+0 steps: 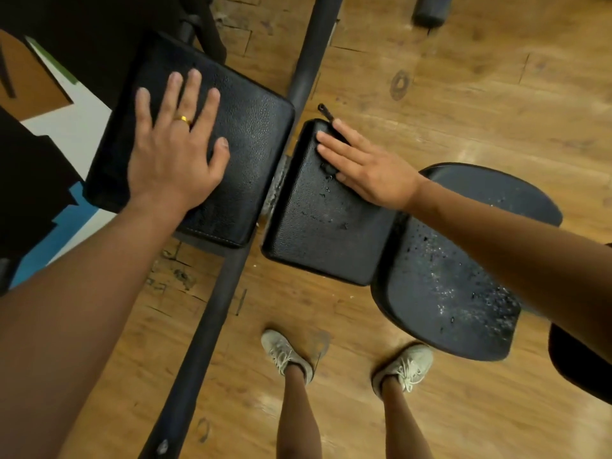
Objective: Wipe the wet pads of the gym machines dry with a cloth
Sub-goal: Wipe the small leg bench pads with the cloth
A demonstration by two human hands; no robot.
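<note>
The left hand [175, 150] lies palm down on the large pad [255, 127], fingers straight, spread, pointing to 12 o'clock. The right hand [367, 167] lies flat on the wet small pad [318, 233], fingers together toward 10 o'clock. The droplet-covered seat [447, 293] sits at its 5 o'clock.

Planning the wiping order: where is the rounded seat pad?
The rounded seat pad sits lower right in head view, beside the middle pad under the right hand.
</note>
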